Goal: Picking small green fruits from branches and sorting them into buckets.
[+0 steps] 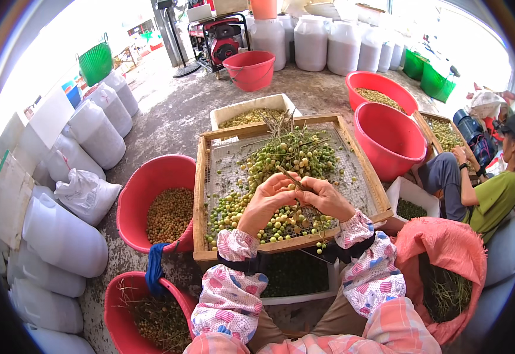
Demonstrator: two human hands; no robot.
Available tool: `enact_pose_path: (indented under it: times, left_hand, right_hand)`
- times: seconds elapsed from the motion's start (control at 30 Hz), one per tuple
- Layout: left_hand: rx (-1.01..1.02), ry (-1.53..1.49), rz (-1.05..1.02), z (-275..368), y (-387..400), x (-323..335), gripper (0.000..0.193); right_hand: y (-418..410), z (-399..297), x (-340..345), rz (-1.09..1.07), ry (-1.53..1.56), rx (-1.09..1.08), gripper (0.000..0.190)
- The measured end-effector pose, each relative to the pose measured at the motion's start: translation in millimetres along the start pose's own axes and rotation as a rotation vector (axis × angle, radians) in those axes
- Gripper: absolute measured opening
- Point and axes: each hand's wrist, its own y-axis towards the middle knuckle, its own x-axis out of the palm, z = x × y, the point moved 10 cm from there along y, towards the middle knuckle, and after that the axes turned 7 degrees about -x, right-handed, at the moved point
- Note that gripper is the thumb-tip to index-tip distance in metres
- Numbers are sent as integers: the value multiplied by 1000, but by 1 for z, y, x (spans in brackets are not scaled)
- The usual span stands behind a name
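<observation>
My right hand [327, 199] grips a brown fruit stem [290, 175] over a wood-framed wire-mesh screen [363, 186]. My left hand [268, 197] is curled close against the same stem from the other side; whether its fingers pinch the stem or a fruit is hidden. Loose green and yellowish round fruits [226, 212] lie on the mesh, below and left of my hands. Beyond them rests a heap of fruit clusters [301, 150], still on their twigs. Below the screen's front edge, a small sprig of green fruits [321, 245] hangs near my right wrist.
Left of the screen stand a red tub of tan fruits [127, 208] and a red tub of stems [120, 305]. A pink woven sack [443, 239] holds stalks at right. An unfilled red tub [388, 132] stands far right, near a seated person [492, 190]. White barrels [313, 44] line the back.
</observation>
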Motion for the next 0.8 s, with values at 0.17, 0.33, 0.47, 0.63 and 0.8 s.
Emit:
enact_pose_path:
  times: [0.17, 0.33, 0.47, 0.63, 0.8]
  left_hand:
    - [-11, -55, 69, -1, 0, -9, 16]
    - [0, -353, 115, -8, 3, -20, 16]
    - [-33, -514, 71, -12, 2, -14, 17]
    - [-20, -508, 35, -15, 3, -18, 13]
    - [-50, -308, 94, -17, 3, -15, 10]
  right_hand:
    - [2, 15, -4, 106, 132, 101, 18]
    - [0, 28, -22, 275, 213, 77, 19]
    - [-1, 34, -30, 336, 342, 102, 20]
    - [0, 29, -35, 290, 313, 102, 17]
    - [3, 20, -21, 215, 46, 73, 17]
